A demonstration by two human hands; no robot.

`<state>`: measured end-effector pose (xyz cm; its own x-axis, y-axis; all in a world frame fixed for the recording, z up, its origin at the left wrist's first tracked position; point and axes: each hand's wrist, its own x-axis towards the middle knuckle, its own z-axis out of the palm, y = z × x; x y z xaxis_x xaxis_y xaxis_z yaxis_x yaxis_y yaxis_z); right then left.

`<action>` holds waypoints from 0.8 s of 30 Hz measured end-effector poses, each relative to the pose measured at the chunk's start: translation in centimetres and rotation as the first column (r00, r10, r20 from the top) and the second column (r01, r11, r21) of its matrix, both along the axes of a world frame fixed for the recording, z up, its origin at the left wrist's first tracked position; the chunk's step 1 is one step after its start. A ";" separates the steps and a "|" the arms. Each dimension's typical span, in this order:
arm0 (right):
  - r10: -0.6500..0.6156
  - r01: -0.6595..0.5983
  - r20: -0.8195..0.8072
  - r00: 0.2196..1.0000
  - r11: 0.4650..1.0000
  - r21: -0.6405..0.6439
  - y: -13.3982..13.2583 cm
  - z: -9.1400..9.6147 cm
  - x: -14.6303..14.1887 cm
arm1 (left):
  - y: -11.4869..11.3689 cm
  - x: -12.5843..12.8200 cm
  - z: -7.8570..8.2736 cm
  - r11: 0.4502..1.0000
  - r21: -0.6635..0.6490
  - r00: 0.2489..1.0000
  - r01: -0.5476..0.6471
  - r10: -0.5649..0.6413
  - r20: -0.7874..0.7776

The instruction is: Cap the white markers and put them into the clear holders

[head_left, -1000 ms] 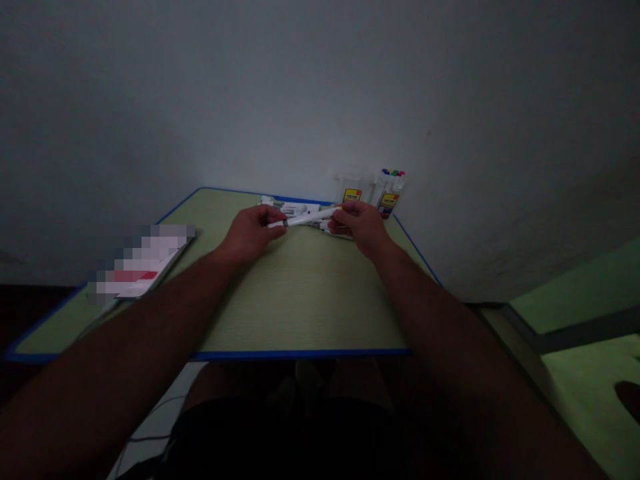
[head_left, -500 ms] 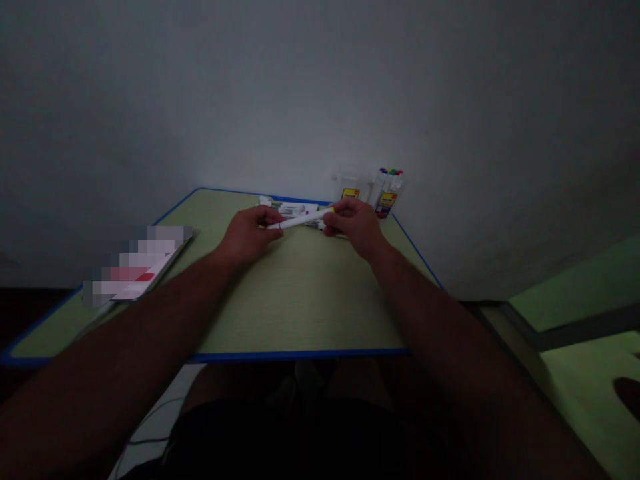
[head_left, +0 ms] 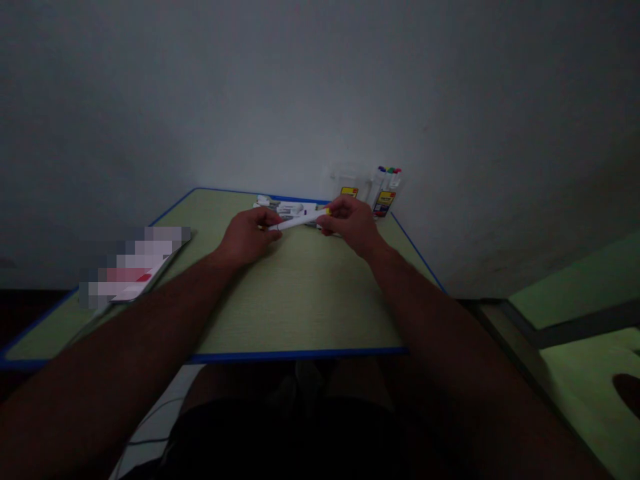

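A white marker (head_left: 300,221) with a yellow end is held between both hands above the table (head_left: 300,300). My left hand (head_left: 249,235) pinches its left end between thumb and fingers. At the yellow end, my right hand (head_left: 353,223) is closed on the marker. Behind the held marker lie several white markers (head_left: 290,208) near the table's back edge, partly hidden by the hands and the held one.
A clear case of markers with coloured ends (head_left: 385,193) stands at the back right corner. Beside it is another clear case (head_left: 349,179) with a yellow label. A flat device (head_left: 150,267), its surface blurred out, lies at the left with a cable. The wall (head_left: 300,100) rises behind the table.
Both hands keep their hold on the marker. My right hand has shifted very slightly to the left; the camera view has moved a little.
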<state>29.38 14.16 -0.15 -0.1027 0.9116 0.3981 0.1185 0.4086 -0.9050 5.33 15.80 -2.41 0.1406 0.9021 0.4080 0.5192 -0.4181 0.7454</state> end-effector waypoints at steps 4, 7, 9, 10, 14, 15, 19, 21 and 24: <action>-0.066 0.067 0.029 0.997 0.996 -0.060 0.4 -0.2 0.6 | -0.5 0.3 0.6 0.999 0.031 1.000 -0.017 0.016 0.020; -0.096 0.112 0.125 0.988 0.984 -0.136 0.7 -0.5 1.1 | -1.1 0.6 1.2 0.998 0.065 0.997 -0.018 0.013 0.082; -0.089 0.135 0.264 0.960 0.978 -0.161 0.8 -0.8 1.4 | -1.4 0.8 1.4 0.996 0.093 0.990 -0.016 0.003 0.139; -0.079 0.140 0.348 0.934 0.978 -0.153 0.8 -1.0 1.5 | -1.6 0.9 1.5 0.995 0.100 0.986 -0.009 -0.008 0.168; -0.061 0.109 0.568 0.821 0.993 -0.052 0.7 -1.3 1.5 | -1.9 1.4 1.5 0.994 0.091 0.965 0.060 -0.081 0.251; -0.059 0.102 0.579 0.813 0.994 -0.042 0.7 -1.4 1.4 | -1.9 1.5 1.4 0.993 0.087 0.959 0.079 -0.099 0.267; -0.058 0.105 0.579 0.813 0.993 -0.049 0.8 -1.4 1.4 | -1.7 1.6 1.2 0.987 0.082 0.938 0.139 -0.158 0.308; -0.057 0.101 0.574 0.817 0.994 -0.044 0.8 -1.4 1.5 | -1.7 1.5 1.2 0.987 0.076 0.942 0.142 -0.159 0.297; -0.053 0.089 0.560 0.827 0.995 -0.036 0.8 -1.4 1.5 | -1.9 1.5 1.4 0.991 0.053 0.957 0.122 -0.132 0.258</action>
